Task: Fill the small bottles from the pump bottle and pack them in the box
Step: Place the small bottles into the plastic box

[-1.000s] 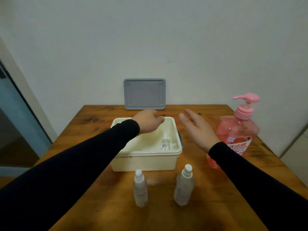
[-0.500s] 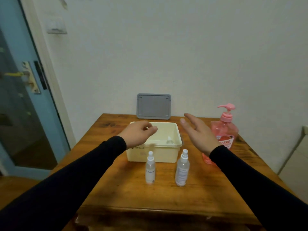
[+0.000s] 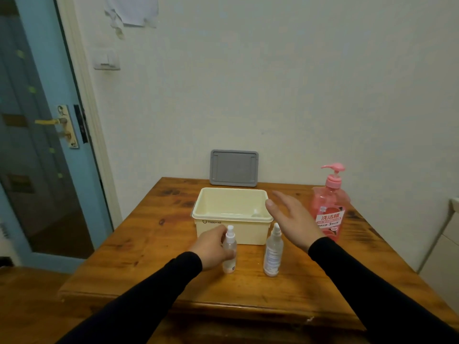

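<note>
A person's left hand [image 3: 211, 247] curls around the left small spray bottle [image 3: 229, 252], which stands upright on the wooden table [image 3: 149, 234] just in front of the cream box [image 3: 232, 214]. A second small spray bottle [image 3: 273, 252] stands untouched just to its right. The right hand [image 3: 290, 219] hovers flat and relaxed, holding nothing, above the box's near right corner, between the second bottle and the pink pump bottle [image 3: 329, 209] at the table's right side. Something small and clear lies inside the box at its right end; what it is cannot be told. The grey lid [image 3: 233, 168] leans against the far wall. The risk from here looks plain: either arm could topple the slim, top-heavy second bottle, and a slick bottle may slip if lifted carelessly.
</note>
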A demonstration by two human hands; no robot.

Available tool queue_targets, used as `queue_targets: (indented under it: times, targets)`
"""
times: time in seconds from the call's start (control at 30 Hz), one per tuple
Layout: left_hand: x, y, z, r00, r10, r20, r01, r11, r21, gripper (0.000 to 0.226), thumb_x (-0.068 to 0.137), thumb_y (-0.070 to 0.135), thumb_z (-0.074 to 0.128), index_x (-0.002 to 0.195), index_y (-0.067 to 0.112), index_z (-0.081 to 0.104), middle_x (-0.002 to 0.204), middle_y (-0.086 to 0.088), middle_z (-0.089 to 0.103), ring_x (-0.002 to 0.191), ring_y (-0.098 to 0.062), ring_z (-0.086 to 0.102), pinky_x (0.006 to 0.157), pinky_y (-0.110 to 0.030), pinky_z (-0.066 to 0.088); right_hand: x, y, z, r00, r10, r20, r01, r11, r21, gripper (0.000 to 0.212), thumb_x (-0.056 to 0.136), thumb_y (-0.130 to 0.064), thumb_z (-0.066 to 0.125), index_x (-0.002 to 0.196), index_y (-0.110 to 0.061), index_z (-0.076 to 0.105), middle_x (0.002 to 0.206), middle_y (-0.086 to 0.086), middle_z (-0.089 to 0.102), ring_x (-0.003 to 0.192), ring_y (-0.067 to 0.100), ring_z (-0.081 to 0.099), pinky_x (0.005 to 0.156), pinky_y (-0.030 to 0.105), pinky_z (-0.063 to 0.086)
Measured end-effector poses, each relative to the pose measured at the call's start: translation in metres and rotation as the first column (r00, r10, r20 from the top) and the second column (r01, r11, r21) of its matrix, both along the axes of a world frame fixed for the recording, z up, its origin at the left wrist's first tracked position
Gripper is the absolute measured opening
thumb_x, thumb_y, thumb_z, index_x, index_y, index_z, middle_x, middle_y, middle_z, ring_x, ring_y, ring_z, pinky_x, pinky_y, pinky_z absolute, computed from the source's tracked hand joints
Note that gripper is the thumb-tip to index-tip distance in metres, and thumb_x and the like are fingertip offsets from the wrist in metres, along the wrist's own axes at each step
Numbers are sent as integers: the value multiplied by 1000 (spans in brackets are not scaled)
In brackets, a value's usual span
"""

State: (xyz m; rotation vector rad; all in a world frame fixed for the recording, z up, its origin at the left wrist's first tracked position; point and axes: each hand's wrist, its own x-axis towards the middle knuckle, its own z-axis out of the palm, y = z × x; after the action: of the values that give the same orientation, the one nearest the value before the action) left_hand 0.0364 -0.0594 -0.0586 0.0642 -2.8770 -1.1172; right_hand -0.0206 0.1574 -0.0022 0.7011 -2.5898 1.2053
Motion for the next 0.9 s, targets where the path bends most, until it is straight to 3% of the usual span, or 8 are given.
queue_targets:
  times: [0.17, 0.3, 0.57, 0.8, 0.9]
  targets:
    - [2, 0, -6, 1000, -1, -31, 2, 1000, 30, 35, 82, 29, 71, 98, 44, 44, 91, 24, 52, 82, 4, 52, 64, -14, 41, -3, 2, -1, 1000, -8, 0, 8, 1000, 2, 77, 83, -72, 31, 145, -27, 35, 149, -3, 38, 133, 12, 34, 98, 26, 25]
    - [1, -4, -3, 999, -24, -42, 25, 999, 24, 34, 82, 32, 70, 107, 38, 48, 94, 22, 54, 84, 1, 54, 66, -16, 43, -10, 2, -1, 1000, -14, -13, 14, 1000, -2, 79, 82, -74, 30, 145, -26, 36, 148, -2, 39, 132, 12, 35, 97, 26, 26]
    - [-4, -9, 48, 996, -59, -60, 60, 998, 20, 34, 86, 43, 64, 114, 37, 45, 98, 17, 54, 86, -5, 57, 63, -15, 45, -29, 4, 1, 1000, -24, 1, 24, 999, -43, 79, 81, -75, 31, 143, -26, 38, 147, -2, 40, 131, 10, 34, 97, 26, 26]
    - [-36, -8, 98, 988, -31, -153, 34, 999, 17, 42, 85, 40, 66, 121, 28, 50, 99, 8, 59, 86, -11, 61, 77, -34, 56, -50, 3, 5, 999, -54, -2, 54, 998, -16, 81, 81, -75, 29, 145, -26, 37, 150, -1, 38, 136, 14, 32, 100, 28, 24]
    - [-58, -10, 109, 985, -34, -170, 50, 995, 86, 35, 85, 36, 68, 115, 25, 54, 97, 6, 62, 85, -12, 63, 76, -34, 57, -61, 2, 6, 998, -57, -3, 57, 998, -16, 80, 81, -74, 29, 145, -25, 36, 150, -1, 38, 136, 15, 31, 101, 27, 23]
